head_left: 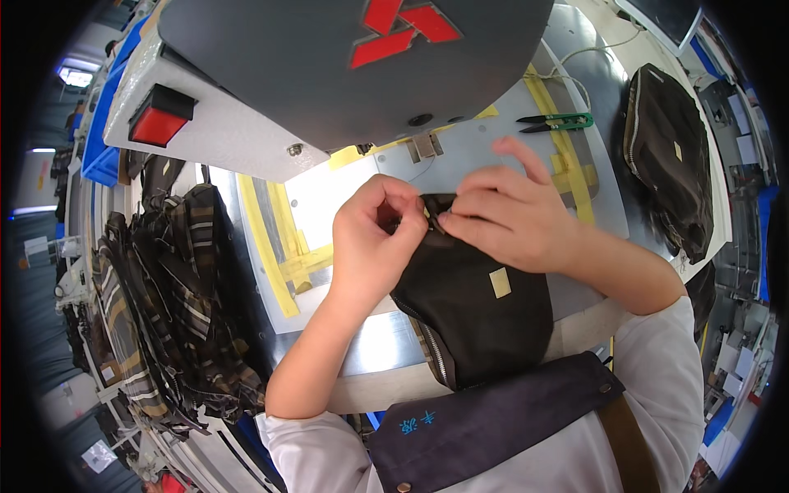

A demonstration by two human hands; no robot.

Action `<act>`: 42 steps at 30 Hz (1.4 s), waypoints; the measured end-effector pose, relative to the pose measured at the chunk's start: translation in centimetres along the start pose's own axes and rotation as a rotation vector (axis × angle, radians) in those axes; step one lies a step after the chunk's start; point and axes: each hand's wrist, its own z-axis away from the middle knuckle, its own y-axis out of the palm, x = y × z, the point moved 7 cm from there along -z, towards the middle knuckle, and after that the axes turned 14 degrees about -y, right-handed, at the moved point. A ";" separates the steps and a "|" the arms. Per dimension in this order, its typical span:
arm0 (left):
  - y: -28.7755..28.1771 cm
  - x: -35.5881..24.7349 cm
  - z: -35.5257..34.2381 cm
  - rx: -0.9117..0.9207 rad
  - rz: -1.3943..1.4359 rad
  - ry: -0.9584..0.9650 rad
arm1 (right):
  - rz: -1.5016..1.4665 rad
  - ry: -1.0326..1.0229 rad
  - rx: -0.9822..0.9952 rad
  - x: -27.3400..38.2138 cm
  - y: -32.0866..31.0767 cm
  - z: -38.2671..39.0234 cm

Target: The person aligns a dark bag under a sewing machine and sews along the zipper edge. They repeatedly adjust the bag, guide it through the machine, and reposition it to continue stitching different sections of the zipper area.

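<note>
A dark brown fabric bag lies in front of me, hanging partly over the near edge of the machine bed. A metal zipper runs down its left side, and a pale yellow tag sits on its face. My left hand pinches a small dark strap or tab at the bag's far edge between thumb and forefinger. Against the same spot, my right hand closes its thumb and lower fingers on the fabric, while one finger is raised. The fingers partly hide the pinched piece.
A sewing machine head with a red button looms just beyond my hands. Green-handled thread snips rest on the bed, to the right. Another dark bag lies at far right. Several striped bags are piled at left.
</note>
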 end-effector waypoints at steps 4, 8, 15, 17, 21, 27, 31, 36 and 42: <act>0.7 -0.5 0.2 0.247 0.108 0.019 | -0.027 0.143 -0.015 -1.8 -0.2 0.0; 0.7 -0.7 0.4 0.132 -0.106 0.173 | -0.077 0.238 0.006 -2.3 -0.3 -0.1; 0.8 -2.4 1.5 -0.191 -0.365 0.491 | 0.127 -0.012 -0.088 0.0 -0.2 0.1; 1.3 -2.9 2.2 -0.233 -0.470 0.620 | 0.075 0.085 -0.126 -0.9 -0.3 0.1; 1.7 -2.8 2.5 -0.222 -0.571 0.742 | -0.041 0.082 -0.090 -0.5 -0.5 0.3; 2.4 -2.8 3.2 -0.223 -0.657 0.878 | -0.401 0.421 0.042 -3.8 0.3 -0.6; 2.8 -2.5 3.0 -0.158 -0.702 0.763 | -0.610 0.599 0.417 -4.8 2.8 -0.4; 1.1 -2.4 2.7 -0.293 -0.522 0.686 | -0.221 0.300 0.015 -2.3 0.8 -1.6; 0.8 -2.7 3.4 -0.359 -0.468 0.789 | 0.114 0.049 -0.085 1.0 -1.3 -0.8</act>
